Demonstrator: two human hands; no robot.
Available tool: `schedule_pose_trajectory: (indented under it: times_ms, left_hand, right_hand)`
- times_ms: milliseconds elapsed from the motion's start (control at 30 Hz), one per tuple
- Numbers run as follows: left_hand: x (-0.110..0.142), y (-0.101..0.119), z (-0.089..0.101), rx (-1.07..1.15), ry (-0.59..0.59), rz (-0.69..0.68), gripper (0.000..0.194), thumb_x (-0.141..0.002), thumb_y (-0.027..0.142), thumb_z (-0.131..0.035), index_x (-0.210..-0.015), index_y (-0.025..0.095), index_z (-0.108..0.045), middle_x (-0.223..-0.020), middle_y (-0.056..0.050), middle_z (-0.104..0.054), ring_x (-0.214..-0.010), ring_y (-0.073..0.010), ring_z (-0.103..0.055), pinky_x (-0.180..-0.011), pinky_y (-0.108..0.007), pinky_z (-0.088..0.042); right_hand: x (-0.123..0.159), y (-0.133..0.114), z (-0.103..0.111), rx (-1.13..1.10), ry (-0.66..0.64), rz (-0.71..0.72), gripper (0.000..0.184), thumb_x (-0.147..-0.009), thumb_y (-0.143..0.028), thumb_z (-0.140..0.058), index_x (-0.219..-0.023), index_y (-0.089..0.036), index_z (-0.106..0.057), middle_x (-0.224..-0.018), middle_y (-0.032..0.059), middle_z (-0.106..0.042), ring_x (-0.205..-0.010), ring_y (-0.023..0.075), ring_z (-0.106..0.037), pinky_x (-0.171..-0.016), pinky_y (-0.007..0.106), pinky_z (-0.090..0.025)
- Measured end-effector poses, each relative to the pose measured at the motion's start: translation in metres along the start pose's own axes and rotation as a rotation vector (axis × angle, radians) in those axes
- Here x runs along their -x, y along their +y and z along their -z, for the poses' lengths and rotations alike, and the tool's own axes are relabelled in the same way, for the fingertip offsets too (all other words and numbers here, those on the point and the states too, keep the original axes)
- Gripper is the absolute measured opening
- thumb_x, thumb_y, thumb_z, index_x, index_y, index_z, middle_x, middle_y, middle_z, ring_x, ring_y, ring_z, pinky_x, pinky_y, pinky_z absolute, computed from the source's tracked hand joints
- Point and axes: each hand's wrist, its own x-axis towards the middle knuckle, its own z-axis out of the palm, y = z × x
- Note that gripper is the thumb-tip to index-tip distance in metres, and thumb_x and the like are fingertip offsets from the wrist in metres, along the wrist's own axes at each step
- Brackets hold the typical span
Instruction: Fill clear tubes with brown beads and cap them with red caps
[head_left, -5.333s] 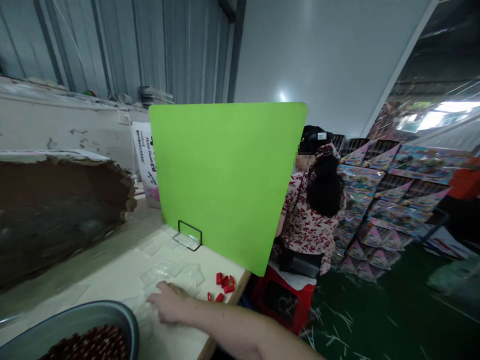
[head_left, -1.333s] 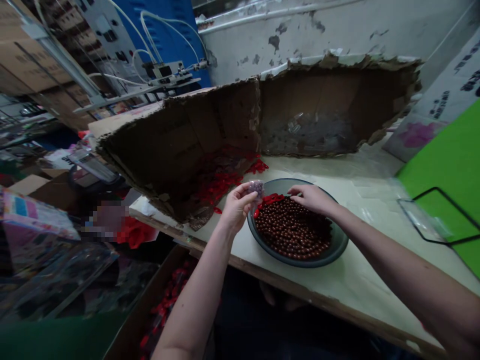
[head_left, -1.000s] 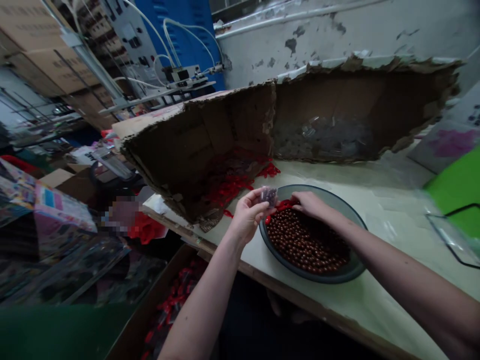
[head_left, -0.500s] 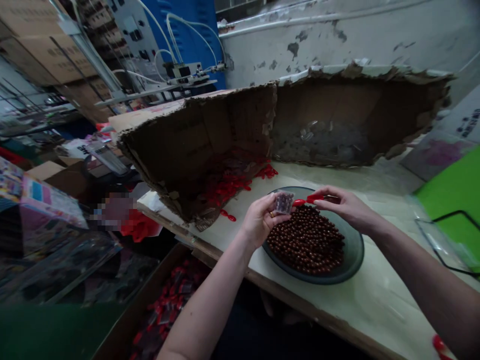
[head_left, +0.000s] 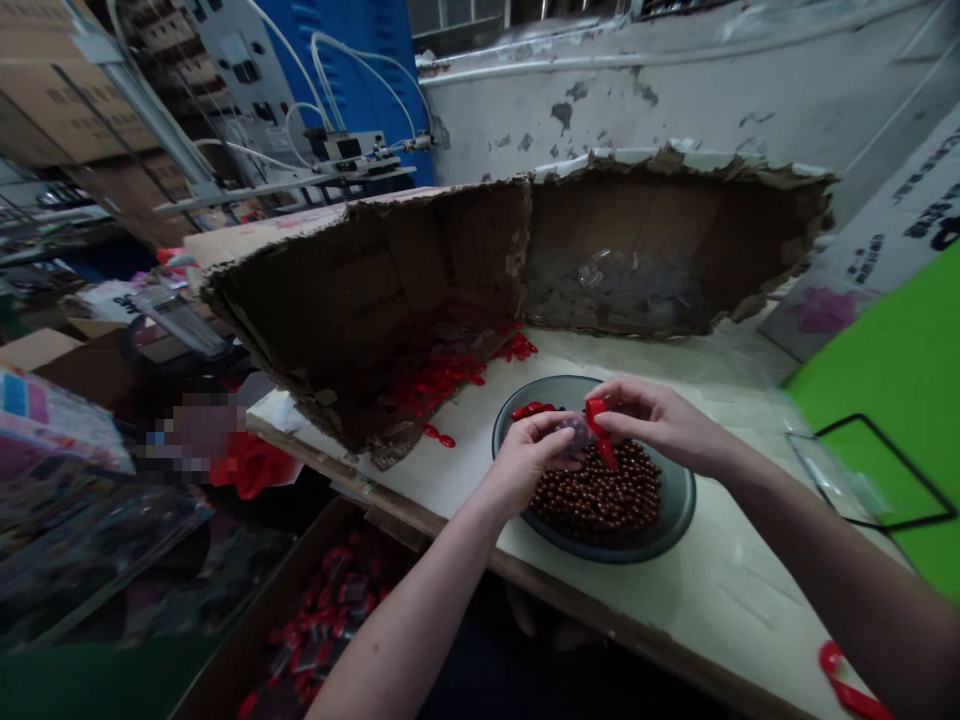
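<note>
My left hand (head_left: 529, 455) is closed on a small clear plastic container (head_left: 574, 432) that has dark beads inside. Pinched in the fingers of my right hand (head_left: 652, 415) is a red plastic cap (head_left: 596, 415) with a longer red tail hanging down; it meets the container's right end. Both hands are over a grey-green bowl (head_left: 679, 515), partly filled with shiny brown beads (head_left: 607, 500). More red pieces (head_left: 534, 409) show at the bowl's far left side, behind my left hand.
Behind the bowl, a torn cardboard box (head_left: 360, 270) holds red pieces (head_left: 439, 380); its right section (head_left: 637, 280) holds clear plastic ones. Below the table edge at left, a carton holds finished-looking red-and-clear pieces (head_left: 322, 620). A green panel (head_left: 892, 390) stands at right.
My right hand has brought the red cap left and down against the container, which has turned in my left hand. The camera view has shifted slightly, and a red piece shows more at lower right.
</note>
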Motion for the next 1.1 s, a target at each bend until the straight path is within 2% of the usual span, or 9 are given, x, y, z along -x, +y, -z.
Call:
schedule_pose_trajectory:
  times_ms: [167, 333, 467, 600, 700, 800, 900, 1033, 1100]
  left_hand:
    - [0.002, 0.0, -0.001, -0.049, 0.025, -0.053, 0.038, -0.071, 0.036, -0.073, -0.101, 0.014, -0.066, -0.079, -0.004, -0.066, -0.057, -0.0098, -0.059, -0.06, -0.025, -0.051]
    - [0.007, -0.001, -0.003, -0.246, 0.086, -0.16, 0.03, -0.08, 0.036, -0.064, -0.101, 0.015, -0.067, -0.083, -0.005, -0.067, -0.06, -0.0098, -0.056, -0.059, -0.022, -0.047]
    - [0.014, 0.0, -0.003, -0.424, 0.107, -0.233, 0.027, -0.085, 0.035, -0.059, -0.104, 0.018, -0.068, -0.09, -0.006, -0.068, -0.074, -0.0143, -0.059, -0.066, -0.023, -0.046]
    - [0.021, -0.002, 0.0, -0.488, 0.116, -0.245, 0.026, -0.085, 0.035, -0.058, -0.103, 0.019, -0.068, -0.099, -0.007, -0.069, -0.088, -0.0193, -0.061, -0.074, -0.025, -0.047]
    - [0.022, -0.003, 0.001, -0.516, 0.091, -0.239, 0.025, -0.085, 0.036, -0.058, -0.101, 0.019, -0.068, -0.102, -0.007, -0.069, -0.087, -0.0187, -0.061, -0.072, -0.024, -0.046]
    - [0.016, -0.006, -0.002, -0.399, 0.103, -0.18, 0.025, -0.081, 0.037, -0.063, -0.097, 0.018, -0.068, -0.089, -0.005, -0.069, -0.072, -0.0142, -0.06, -0.061, -0.022, -0.045]
    - [0.005, -0.007, -0.006, -0.091, 0.136, -0.069, 0.03, -0.074, 0.036, -0.071, -0.093, 0.014, -0.065, -0.074, -0.002, -0.065, -0.056, -0.0091, -0.057, -0.053, -0.02, -0.045]
    - [-0.004, -0.004, -0.012, 0.2, 0.194, -0.019, 0.034, -0.067, 0.032, -0.077, -0.089, 0.011, -0.061, -0.076, -0.003, -0.065, -0.052, -0.008, -0.059, -0.051, -0.019, -0.049]
    - [-0.002, -0.005, -0.014, 0.234, 0.2, 0.01, 0.035, -0.066, 0.031, -0.078, -0.088, 0.01, -0.061, -0.075, -0.003, -0.066, -0.052, -0.0086, -0.061, -0.051, -0.019, -0.051]
  right_hand:
    - [0.003, 0.001, -0.003, -0.029, -0.1, -0.034, 0.036, -0.083, -0.046, -0.064, -0.108, -0.02, -0.064, -0.096, 0.0063, -0.072, -0.083, 0.0207, -0.068, -0.07, 0.032, -0.054]
    - [0.004, 0.003, -0.012, -0.035, -0.038, -0.037, 0.037, -0.08, -0.045, -0.067, -0.108, -0.02, -0.066, -0.098, 0.0065, -0.073, -0.087, 0.0214, -0.068, -0.075, 0.032, -0.054]
    - [0.008, 0.005, -0.023, -0.015, 0.025, -0.006, 0.034, -0.08, -0.042, -0.068, -0.107, -0.021, -0.067, -0.098, 0.0061, -0.073, -0.088, 0.0225, -0.068, -0.079, 0.035, -0.055]
    - [0.017, 0.005, -0.035, 0.1, 0.098, 0.043, 0.028, -0.082, -0.038, -0.065, -0.106, -0.024, -0.07, -0.103, 0.0047, -0.073, -0.093, 0.0232, -0.068, -0.086, 0.038, -0.054]
    - [0.021, 0.005, -0.04, 0.149, 0.141, 0.068, 0.026, -0.082, -0.036, -0.065, -0.105, -0.026, -0.072, -0.108, 0.0038, -0.072, -0.097, 0.0241, -0.067, -0.09, 0.039, -0.053]
    - [0.021, 0.007, -0.038, 0.175, 0.209, 0.06, 0.03, -0.082, -0.038, -0.065, -0.11, -0.027, -0.07, -0.112, 0.0034, -0.071, -0.102, 0.0248, -0.066, -0.094, 0.041, -0.051]
    - [0.024, 0.01, -0.039, 0.181, 0.299, 0.049, 0.034, -0.087, -0.042, -0.059, -0.118, -0.029, -0.066, -0.118, 0.0031, -0.068, -0.108, 0.0242, -0.062, -0.099, 0.041, -0.046]
    - [0.04, 0.019, -0.061, 0.078, 0.658, 0.082, 0.04, -0.094, -0.046, -0.045, -0.129, -0.031, -0.054, -0.119, 0.0068, -0.062, -0.098, 0.0239, -0.063, -0.092, 0.042, -0.049]
    - [0.045, 0.022, -0.075, 0.109, 0.763, 0.15, 0.041, -0.094, -0.047, -0.042, -0.13, -0.031, -0.051, -0.125, 0.0086, -0.056, -0.106, 0.0258, -0.058, -0.097, 0.044, -0.045]
